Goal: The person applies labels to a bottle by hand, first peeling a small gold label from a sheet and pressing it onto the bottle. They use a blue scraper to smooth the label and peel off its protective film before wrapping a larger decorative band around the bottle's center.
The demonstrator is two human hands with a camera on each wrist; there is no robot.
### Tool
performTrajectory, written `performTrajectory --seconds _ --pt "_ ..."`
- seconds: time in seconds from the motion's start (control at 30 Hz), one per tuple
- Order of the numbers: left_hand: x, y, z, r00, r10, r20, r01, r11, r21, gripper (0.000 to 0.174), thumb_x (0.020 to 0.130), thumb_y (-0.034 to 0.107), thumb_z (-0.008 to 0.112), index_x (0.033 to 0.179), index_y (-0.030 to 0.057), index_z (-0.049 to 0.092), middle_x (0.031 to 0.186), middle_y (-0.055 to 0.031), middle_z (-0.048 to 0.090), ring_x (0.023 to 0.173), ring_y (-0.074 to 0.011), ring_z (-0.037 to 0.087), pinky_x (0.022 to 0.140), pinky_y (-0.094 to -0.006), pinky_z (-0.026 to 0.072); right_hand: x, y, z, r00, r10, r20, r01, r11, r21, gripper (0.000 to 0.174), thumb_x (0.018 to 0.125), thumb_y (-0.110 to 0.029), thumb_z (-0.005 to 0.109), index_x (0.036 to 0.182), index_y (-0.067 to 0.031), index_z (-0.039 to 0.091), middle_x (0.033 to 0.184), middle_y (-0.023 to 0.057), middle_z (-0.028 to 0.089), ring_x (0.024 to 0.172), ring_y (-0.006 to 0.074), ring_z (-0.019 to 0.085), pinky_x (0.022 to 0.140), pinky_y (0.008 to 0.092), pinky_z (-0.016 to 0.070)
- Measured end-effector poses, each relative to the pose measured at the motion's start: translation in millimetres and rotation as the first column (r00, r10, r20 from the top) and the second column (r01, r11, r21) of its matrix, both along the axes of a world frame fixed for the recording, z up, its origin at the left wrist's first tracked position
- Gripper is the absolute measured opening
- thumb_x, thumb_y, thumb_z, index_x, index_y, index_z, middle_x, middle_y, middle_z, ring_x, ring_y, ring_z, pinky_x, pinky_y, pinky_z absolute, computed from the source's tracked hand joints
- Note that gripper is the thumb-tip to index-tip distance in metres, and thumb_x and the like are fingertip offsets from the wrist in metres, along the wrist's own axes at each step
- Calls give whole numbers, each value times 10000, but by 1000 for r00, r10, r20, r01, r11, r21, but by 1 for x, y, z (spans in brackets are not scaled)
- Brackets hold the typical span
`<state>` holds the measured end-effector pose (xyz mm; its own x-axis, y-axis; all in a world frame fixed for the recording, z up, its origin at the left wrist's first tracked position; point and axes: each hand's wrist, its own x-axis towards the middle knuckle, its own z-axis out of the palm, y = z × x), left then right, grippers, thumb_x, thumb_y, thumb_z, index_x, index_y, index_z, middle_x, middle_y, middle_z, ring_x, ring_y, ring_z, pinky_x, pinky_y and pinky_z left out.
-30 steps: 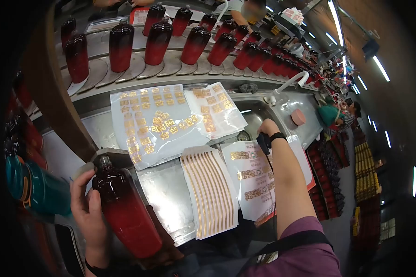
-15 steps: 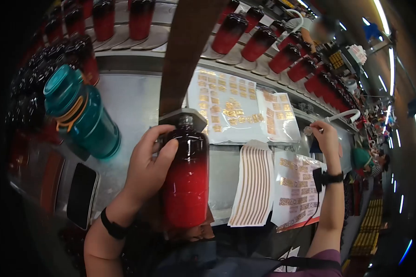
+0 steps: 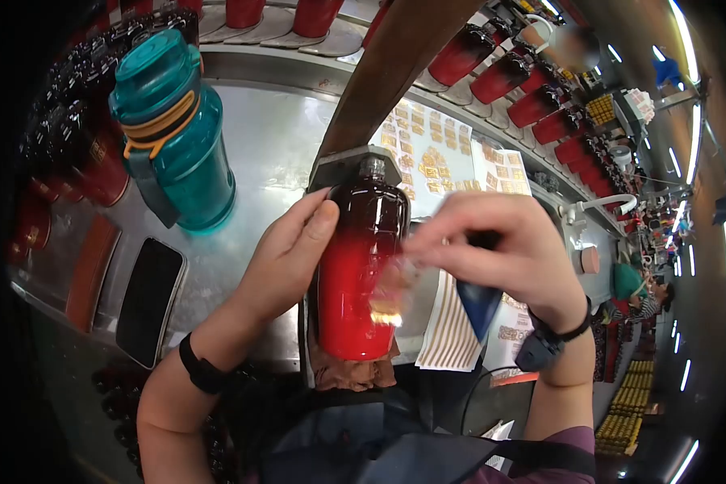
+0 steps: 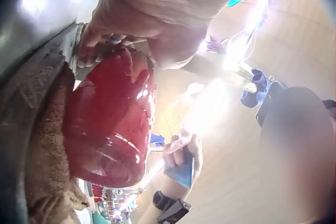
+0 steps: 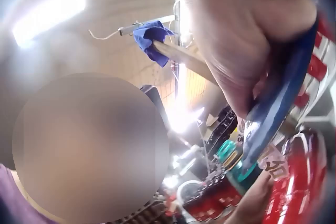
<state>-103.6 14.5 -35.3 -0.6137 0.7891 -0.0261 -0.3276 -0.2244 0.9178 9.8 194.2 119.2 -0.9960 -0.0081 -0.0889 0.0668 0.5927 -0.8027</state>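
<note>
Left hand (image 3: 286, 254): clamped on the upper side of the red bottle (image 3: 351, 298), thumb on the near face of the shoulder, fingers lying further back. Bottle runs from this grip down toward the body, lower end at the brown cloth (image 3: 355, 376); neck just above the grip, against a grey bracket (image 3: 331, 172).

Right hand (image 3: 508, 250): thumb and finger together on a clear film (image 3: 389, 294) with gold marks. Film hangs below the pinch, in front of the bottle's lower half; blurred, contact with the glass cannot be told. Blue scraper (image 3: 479, 310) also held in this hand, its blade pointing down under the palm.

Handling, judged: bottle looks like glossy coated glass, so rigid, fairly heavy, slippery and breakable; best held at the shoulder with the cloth bearing the lower end. Film likely very light, limp, easily creased; take it by a bare edge, off the gold. Scraper probably thin and somewhat springy.

Beyond the left grip, on its outer side: teal flask (image 3: 189, 157), phone (image 3: 152, 298). Below the right grip: striped sheet (image 3: 445, 335)
</note>
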Motion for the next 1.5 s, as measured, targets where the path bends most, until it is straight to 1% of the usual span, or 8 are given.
performTrajectory --seconds 0.03,0.1,0.17,0.2,0.4,0.5,0.7,1.5 --pt "0 0 0 999 -15 -32 16 999 28 525 1055 314 519 1413 -64 452 1248 -112 617 1136 -144 569 986 -286 459 -9 2 -10 998 -28 59 34 995 -95 143 904 -71 703 1033 -31 753 907 27 725 709 49 579 646 210 456" --pt "0 -2 -4 998 -26 -61 29 998 63 571 1042 319 541 1440 -70 413 1285 -130 598 1171 -167 562 1008 -300 452 -22 -2 -16 989 -85 118 95 992 -81 141 913 -82 697 1030 -18 744 916 21 724 766 49 618 673 221 485" --pt "2 -5 -11 986 24 -166 -14 998 56 714 1004 350 602 1490 -86 314 1378 -193 528 1264 -230 523 1059 -350 426 -28 -3 -21 992 -90 89 95 994 -52 137 910 -83 699 1022 -19 743 907 28 722 781 63 635 683 230 496" --pt "2 -6 -14 992 -4 -122 5 1000 7 857 936 340 689 1511 -105 236 1439 -248 458 1334 -285 476 1098 -388 395 -28 -2 -24 994 -96 51 97 995 -27 132 906 -84 701 1014 -20 743 898 34 719 797 76 651 693 239 506" --pt "-6 -7 -9 964 35 -263 -44 999 -30 1058 792 287 805 1525 -106 152 1425 -265 444 1317 -322 491 1099 -405 401 -48 -7 -17 998 -57 -40 64 980 186 110 872 -82 721 974 -50 749 847 67 695 736 148 654 649 267 500" --pt "7 0 -10 945 -6 -327 -44 988 -146 1093 775 292 821 1527 -100 132 1427 -270 423 1314 -334 488 1092 -413 410 -35 1 -31 995 -43 -86 61 973 224 104 863 -100 732 956 -56 748 822 61 680 684 155 618 619 279 484" --pt "6 1 -7 949 15 -316 -58 990 -128 1101 768 276 822 1532 -90 119 1445 -270 399 1334 -337 463 1101 -413 404 -42 4 -42 992 -67 -109 86 979 187 108 860 -129 738 945 -62 741 784 50 651 640 150 565 599 283 470" --pt "9 3 -10 968 -20 -252 -2 996 -87 1077 793 242 800 1547 -73 98 1476 -255 375 1360 -313 432 1127 -409 372 -35 9 -43 988 -90 -124 105 987 122 105 857 -125 734 933 -53 736 765 61 640 698 175 595 651 302 489"
